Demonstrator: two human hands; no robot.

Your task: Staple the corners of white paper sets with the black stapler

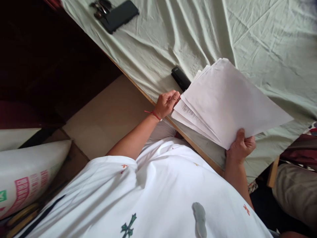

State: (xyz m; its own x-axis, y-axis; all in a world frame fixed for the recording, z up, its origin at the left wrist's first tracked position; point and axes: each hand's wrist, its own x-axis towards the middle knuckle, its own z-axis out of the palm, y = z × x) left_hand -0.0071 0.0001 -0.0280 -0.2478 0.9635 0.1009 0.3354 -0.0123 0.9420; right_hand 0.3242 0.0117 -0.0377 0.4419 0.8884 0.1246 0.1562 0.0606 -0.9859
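A loosely fanned stack of white paper sheets (230, 99) is tilted over the bed-like cloth surface, its top sheet blank and some print showing on a lower one. My right hand (240, 146) grips the stack's near edge, thumb on top and fingers beneath. At the left corner of the sheets, my left hand (167, 103) is closed, a red string on its wrist. Its fingertips are close to the paper edge; whether they pinch anything is hidden. Just beyond that hand lies a black stapler (180, 78), partly covered by the papers.
A pale green wrinkled cloth (262, 43) covers the surface, which has a wooden edge (188, 140) near my body. A black phone (120, 16) and a bunch of keys (101, 7) lie at the far left. A printed white sack (32, 172) stands at lower left.
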